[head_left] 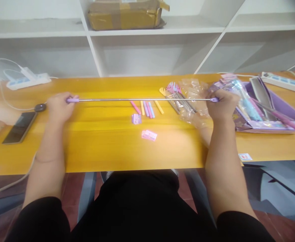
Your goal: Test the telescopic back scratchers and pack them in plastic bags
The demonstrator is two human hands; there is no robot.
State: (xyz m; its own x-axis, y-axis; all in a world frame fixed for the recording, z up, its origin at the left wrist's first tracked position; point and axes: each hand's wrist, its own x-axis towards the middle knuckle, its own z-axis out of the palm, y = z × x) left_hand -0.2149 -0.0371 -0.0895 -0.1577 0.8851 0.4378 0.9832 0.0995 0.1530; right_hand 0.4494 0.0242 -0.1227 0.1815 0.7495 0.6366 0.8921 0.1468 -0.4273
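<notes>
A telescopic back scratcher [137, 99] with a thin metal rod is stretched out level above the table. My left hand [61, 106] is closed around its purple handle. At the other end, my right hand [222, 103] grips the purple head, whose claws are mostly hidden by the fingers. Below the rod lie several loose coloured handles [147, 109] in pink, yellow, purple and blue. Metal rods with claw-shaped heads [174, 88] lie together left of my right hand, beside crumpled clear plastic bags [194, 90]. Nearer me are a small purple packet [136, 119] and pink cards [149, 135].
A purple box [283, 125] filled with wrapped items stands at the right. On the left lie a phone [20, 127], a dark round object [40, 107] and a power strip [29, 81]. Another power strip [285, 81] is at the back right. White shelves rise behind, holding a taped carton [126, 15].
</notes>
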